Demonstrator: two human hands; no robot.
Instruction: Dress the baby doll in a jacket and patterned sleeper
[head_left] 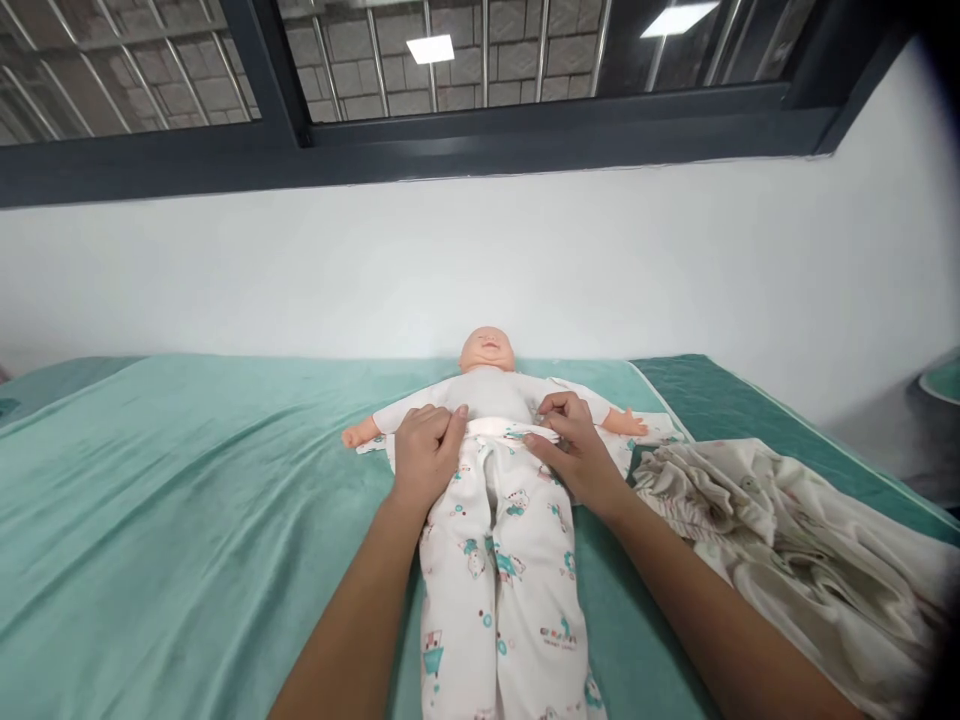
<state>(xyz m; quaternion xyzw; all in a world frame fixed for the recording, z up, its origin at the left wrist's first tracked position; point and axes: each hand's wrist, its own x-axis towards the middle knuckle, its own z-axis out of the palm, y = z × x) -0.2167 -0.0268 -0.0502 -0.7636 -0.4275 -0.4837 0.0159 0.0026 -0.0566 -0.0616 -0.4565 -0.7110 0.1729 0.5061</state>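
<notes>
A baby doll (487,352) lies on its back on a teal blanket (187,500), arms spread, in a white top and white printed trousers (499,570). My left hand (424,455) is curled on the left side of the trousers' waistband (495,428), fingers pinched on the fabric. On the waistband's right side, my right hand (574,445) pinches the cloth between thumb and fingers. Under the doll's shoulders lies a printed garment (660,428), spread open.
A crumpled cream printed cloth (787,550) lies on the right of the blanket. A white wall (480,260) runs behind the bed, with a dark-framed window (450,130) above. The bed's right edge (825,450) drops to a grey floor.
</notes>
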